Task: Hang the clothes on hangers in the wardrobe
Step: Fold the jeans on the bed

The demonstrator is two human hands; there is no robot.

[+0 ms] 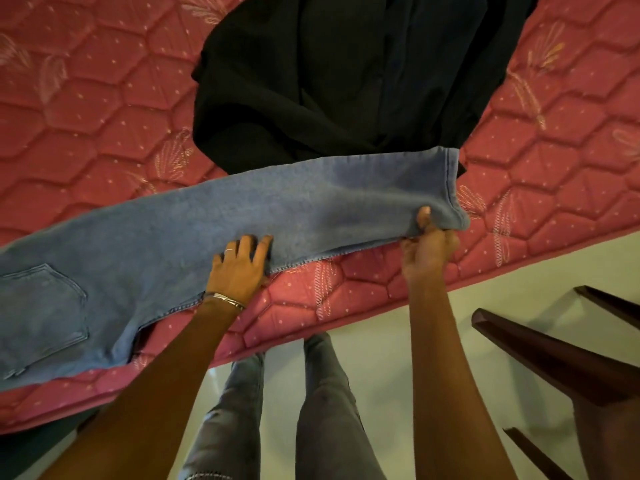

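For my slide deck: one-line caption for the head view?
Both hands fold light blue denim jeans on a pink quilted mattress, beside a black garment.

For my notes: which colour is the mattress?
Pink mattress, with quilted hexagons; head view shows it.

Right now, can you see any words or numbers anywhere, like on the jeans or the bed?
None: no words, labels or numbers show.
The blue jeans have only stitching and a plain pocket.
The pink mattress has only quilted shapes, dots and leaf patterns.
The black garment is plain.
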